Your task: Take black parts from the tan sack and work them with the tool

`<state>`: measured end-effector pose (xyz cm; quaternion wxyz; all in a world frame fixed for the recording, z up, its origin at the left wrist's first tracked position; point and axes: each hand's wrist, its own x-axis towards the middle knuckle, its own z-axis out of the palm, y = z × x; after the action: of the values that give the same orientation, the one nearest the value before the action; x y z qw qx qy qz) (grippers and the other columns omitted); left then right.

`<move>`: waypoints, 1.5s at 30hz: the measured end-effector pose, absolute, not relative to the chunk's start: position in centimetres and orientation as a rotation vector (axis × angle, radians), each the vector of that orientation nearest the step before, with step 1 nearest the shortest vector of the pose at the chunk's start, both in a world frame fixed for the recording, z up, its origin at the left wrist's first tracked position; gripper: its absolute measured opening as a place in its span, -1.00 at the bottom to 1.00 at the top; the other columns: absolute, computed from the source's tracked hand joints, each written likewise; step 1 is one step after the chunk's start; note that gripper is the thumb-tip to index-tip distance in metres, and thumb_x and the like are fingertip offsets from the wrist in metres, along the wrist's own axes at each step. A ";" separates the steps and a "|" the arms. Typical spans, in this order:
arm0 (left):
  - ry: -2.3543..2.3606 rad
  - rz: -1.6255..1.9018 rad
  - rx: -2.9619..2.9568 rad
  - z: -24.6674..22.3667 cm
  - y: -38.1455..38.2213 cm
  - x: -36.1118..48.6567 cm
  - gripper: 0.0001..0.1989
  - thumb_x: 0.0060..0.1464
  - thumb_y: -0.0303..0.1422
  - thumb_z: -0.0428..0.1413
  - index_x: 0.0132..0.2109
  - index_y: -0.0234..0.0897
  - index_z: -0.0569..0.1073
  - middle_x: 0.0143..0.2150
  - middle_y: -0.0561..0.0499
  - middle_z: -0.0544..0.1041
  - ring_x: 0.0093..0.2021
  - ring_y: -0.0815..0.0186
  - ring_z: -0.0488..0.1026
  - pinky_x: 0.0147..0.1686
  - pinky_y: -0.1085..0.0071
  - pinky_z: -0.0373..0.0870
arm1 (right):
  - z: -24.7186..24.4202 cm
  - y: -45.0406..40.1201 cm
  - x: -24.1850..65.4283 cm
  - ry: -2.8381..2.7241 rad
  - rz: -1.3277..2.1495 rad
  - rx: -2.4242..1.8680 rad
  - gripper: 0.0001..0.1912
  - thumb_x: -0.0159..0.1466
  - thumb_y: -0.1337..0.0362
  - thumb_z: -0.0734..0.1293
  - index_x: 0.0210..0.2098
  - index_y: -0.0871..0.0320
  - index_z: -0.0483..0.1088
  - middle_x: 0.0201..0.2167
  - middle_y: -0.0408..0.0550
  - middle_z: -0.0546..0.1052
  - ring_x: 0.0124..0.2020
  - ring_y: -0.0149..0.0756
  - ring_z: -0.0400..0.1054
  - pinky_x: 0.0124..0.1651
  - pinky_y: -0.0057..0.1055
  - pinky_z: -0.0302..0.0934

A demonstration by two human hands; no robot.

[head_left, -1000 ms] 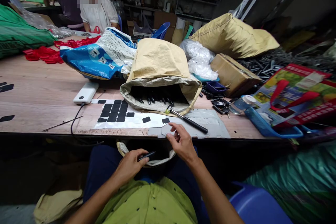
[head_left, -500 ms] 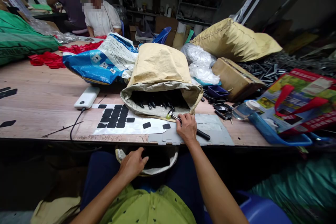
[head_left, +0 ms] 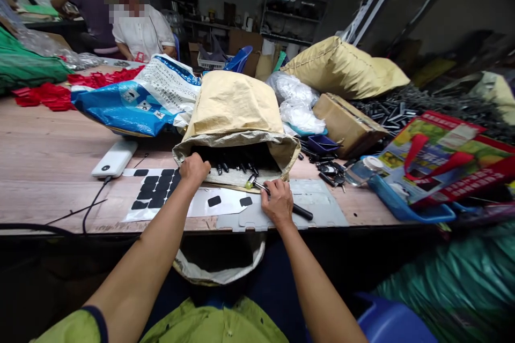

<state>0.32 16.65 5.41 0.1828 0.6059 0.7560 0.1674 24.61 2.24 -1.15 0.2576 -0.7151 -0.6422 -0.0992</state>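
A tan woven sack lies on the table with its mouth towards me, and several black pen-like pieces show just inside. At the left corner of that mouth, my left hand is closed on the rim; its fingertips are partly hidden. My right hand is wrapped round a small hammer with a black handle and a yellowish head, lying by the right front of the mouth. A white sheet of black rounded stickers lies under my left forearm. Below the table edge, another sack gapes open over my lap.
A white power bank with a cable lies left. A blue-and-white bag and red pieces are behind it. Right are a carton, a clear jar and a colourful bag in a blue tray. Two people sit far left.
My left hand has risen from the lower sack to the rim of the sack on the table. My right hand stays on the hammer. The view has shifted slightly.
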 end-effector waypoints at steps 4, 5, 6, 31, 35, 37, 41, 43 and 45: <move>2.273 0.334 1.632 4.2 17.8 0.9 -0.56 0.00 -0.23 0.27 0.01 -0.36 0.48 0.00 -0.42 0.56 0.03 -0.16 0.52 -0.07 0.02 0.42 | -1.2 2.3 24.7 -1.742 -0.256 -1.934 -0.80 0.30 0.22 0.35 -0.10 0.08 0.48 -0.13 -0.02 0.43 -0.05 -0.14 0.18 -0.05 -0.29 0.08; 2.277 0.342 1.634 4.1 17.7 0.8 -0.56 0.02 -0.23 0.25 0.02 -0.34 0.47 0.00 -0.40 0.56 0.03 -0.16 0.52 -0.08 0.03 0.42 | -1.1 2.2 24.7 -1.740 -0.255 -1.933 -0.81 0.30 0.22 0.35 -0.10 0.09 0.48 -0.13 -0.02 0.42 -0.05 -0.14 0.18 -0.05 -0.29 0.08; 2.272 0.360 1.643 4.0 17.5 0.6 -0.58 0.04 -0.23 0.24 0.02 -0.32 0.46 -0.01 -0.38 0.56 0.02 -0.14 0.52 -0.09 0.05 0.43 | -1.1 2.2 24.7 -1.737 -0.254 -1.930 -0.81 0.29 0.22 0.35 -0.11 0.09 0.48 -0.13 -0.01 0.42 -0.05 -0.14 0.18 -0.05 -0.29 0.08; 1.359 0.706 2.259 -1.6 5.8 0.9 -0.79 0.07 -0.23 0.28 -0.13 -0.12 0.59 -0.21 0.02 0.54 -0.12 0.15 0.33 -0.08 0.23 0.24 | 1.4 0.2 23.5 -1.639 -0.210 -1.806 -0.72 0.46 0.21 0.18 0.05 0.05 0.46 -0.16 -0.05 0.52 -0.12 -0.26 0.39 -0.09 -0.41 0.19; 1.381 0.688 2.247 -1.7 5.9 0.9 -0.78 0.06 -0.21 0.29 -0.12 -0.09 0.60 -0.22 0.03 0.54 -0.13 0.15 0.33 -0.08 0.23 0.23 | 3.1 -2.1 21.6 -1.638 0.021 -1.671 -0.68 0.47 0.21 0.17 0.12 0.02 0.45 -0.10 -0.06 0.55 -0.10 -0.28 0.44 -0.05 -0.43 0.26; 1.383 0.678 2.243 -1.8 6.0 0.9 -0.79 0.07 -0.21 0.28 -0.12 -0.07 0.60 -0.22 0.04 0.54 -0.12 0.15 0.34 -0.09 0.24 0.23 | 3.2 -3.2 20.6 -1.646 0.040 -1.678 -0.66 0.48 0.21 0.16 0.13 0.01 0.46 -0.14 -0.06 0.55 -0.11 -0.29 0.45 -0.04 -0.44 0.27; 1.390 0.675 2.228 -1.6 5.9 1.0 -0.79 0.08 -0.20 0.26 -0.12 -0.07 0.61 -0.21 0.03 0.55 -0.11 0.14 0.34 -0.10 0.24 0.22 | 2.2 -4.1 19.4 -1.698 -0.025 -1.748 -0.64 0.47 0.23 0.16 0.15 -0.01 0.47 -0.25 -0.06 0.53 -0.21 -0.31 0.45 -0.17 -0.48 0.25; 1.401 0.673 2.215 -1.5 5.8 1.1 -0.79 0.08 -0.19 0.27 -0.12 -0.08 0.61 -0.21 0.03 0.55 -0.11 0.14 0.34 -0.10 0.24 0.23 | 1.8 -4.0 19.1 -1.744 -0.043 -1.797 -0.65 0.45 0.26 0.18 0.13 -0.03 0.49 -0.28 -0.07 0.52 -0.26 -0.33 0.44 -0.24 -0.49 0.22; 1.401 0.666 2.206 -1.4 5.8 1.0 -0.79 0.08 -0.20 0.27 -0.13 -0.08 0.61 -0.21 0.02 0.55 -0.11 0.14 0.34 -0.10 0.24 0.23 | 1.8 -3.9 18.9 -1.751 -0.061 -1.824 -0.66 0.44 0.27 0.20 0.10 -0.03 0.50 -0.29 -0.08 0.52 -0.27 -0.34 0.43 -0.26 -0.49 0.21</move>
<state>1.05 5.81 -1.38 0.2203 0.7979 0.5068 0.2409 18.91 -3.89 1.76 0.3011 -0.6877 -0.6602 -0.0231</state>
